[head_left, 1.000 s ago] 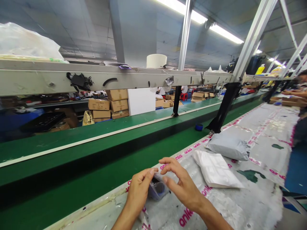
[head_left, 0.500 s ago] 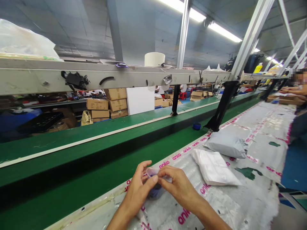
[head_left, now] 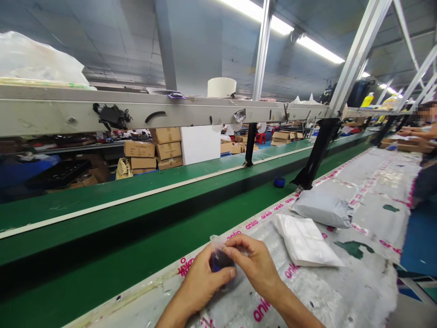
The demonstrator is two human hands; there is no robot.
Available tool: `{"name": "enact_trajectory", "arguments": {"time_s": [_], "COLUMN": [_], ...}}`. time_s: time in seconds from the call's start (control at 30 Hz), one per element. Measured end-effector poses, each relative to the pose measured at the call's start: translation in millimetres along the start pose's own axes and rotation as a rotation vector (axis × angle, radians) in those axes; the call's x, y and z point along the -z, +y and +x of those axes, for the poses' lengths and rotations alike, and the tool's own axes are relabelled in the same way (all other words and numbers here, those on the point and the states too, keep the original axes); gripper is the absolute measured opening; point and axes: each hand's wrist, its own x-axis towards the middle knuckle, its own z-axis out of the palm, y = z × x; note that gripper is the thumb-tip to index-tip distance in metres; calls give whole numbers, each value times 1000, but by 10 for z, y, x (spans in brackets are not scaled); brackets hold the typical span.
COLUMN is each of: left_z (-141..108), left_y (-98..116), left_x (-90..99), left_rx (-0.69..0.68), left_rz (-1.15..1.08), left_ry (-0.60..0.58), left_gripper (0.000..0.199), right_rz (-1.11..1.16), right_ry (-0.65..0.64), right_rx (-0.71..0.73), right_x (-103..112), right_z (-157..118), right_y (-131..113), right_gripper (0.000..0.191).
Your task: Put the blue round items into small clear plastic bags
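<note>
A dark blue round item (head_left: 219, 260) sits inside a clear plastic bag (head_left: 216, 241), just above the near edge of the bench. My left hand (head_left: 205, 279) is wrapped round the bagged item, its thumb across the front. With thumb and fingertips, my right hand (head_left: 251, 259) pinches the upper part of the bag from the right. The item's lower side is hidden by my left hand, so its exact kind cannot be made out.
A stack of white bags (head_left: 305, 239) and a grey plastic package (head_left: 321, 209) lie right on the plastic-covered bench (head_left: 372, 182). Beyond runs a green conveyor (head_left: 164, 234) carrying a blue round item (head_left: 279, 182). A black post (head_left: 316, 152) stands at its edge. Another person (head_left: 421, 132) is far right.
My left hand has closed further round the item, its thumb moving to the front. The bag's mouth, round and open before, now looks gathered at my right fingertips.
</note>
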Motion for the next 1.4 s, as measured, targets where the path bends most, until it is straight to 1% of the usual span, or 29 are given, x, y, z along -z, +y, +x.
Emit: {"name": "enact_trajectory", "arguments": {"time_s": [0.13, 0.27, 0.37, 0.53, 0.6, 0.67, 0.73, 0.8, 0.87, 0.93, 1.03, 1.13, 1.17, 1.2, 1.27, 1.3, 1.4], "left_z": [-4, 3, 5, 5, 19, 41, 64, 79, 85, 87, 87, 92, 94, 97, 100, 97, 66], "left_y": [-14, -28, -14, 17, -8, -59, -111, -137, -127, -97, -70, -94, -109, -124, -145, -149, -129], "left_x": [-92, -170, -149, -90, -91, -94, -88, -67, -39, -9, 29, 56, 60, 61, 55, 49, 38], "left_rx": [64, 18, 16, 46, 59, 77, 93, 96, 90, 88, 85, 87, 87, 90, 100, 109, 168], "left_rz": [83, 44, 60, 102, 73, 36, 14, -3, -21, -37, -47, -33, -30, -33, -52, -63, -96], "left_ry": [16, 35, 33, 45, 50, 64, 84, 102, 129, 166, 211, 247, 256, 258, 245, 234, 200], "left_gripper": [43, 42, 42, 52, 46, 41, 44, 50, 53, 53, 49, 46, 46, 47, 49, 50, 52], "right_rz": [-1, 14, 27, 61, 83, 117, 142, 136, 117, 72, -79, -224, -245, -249, -233, -223, -187], "right_ry": [31, 28, 59, 82, 98, 130, 170, 176, 133, 40, -101, -208, -232, -248, -234, -210, -131], "right_rx": [-10, -1, -2, -5, -16, -29, -40, -46, -61, -84, -118, -128, -115, -93, -52, -32, 6], "right_x": [-29, -71, -79, -72, -62, -40, -5, 36, 73, 103, 125, 112, 101, 88, 62, 52, 39], "right_z": [-16, -8, 4, -8, -1, 21, 50, 70, 70, 46, -9, -38, -37, -31, -11, -1, 25], "right_y": [17, 6, -4, -17, -14, 3, 28, 50, 52, 25, -54, -103, -100, -86, -30, 6, 99], "right_gripper": [23, 20, 19, 21, 25, 33, 43, 48, 50, 52, 51, 51, 46, 36, 12, 7, 15]}}
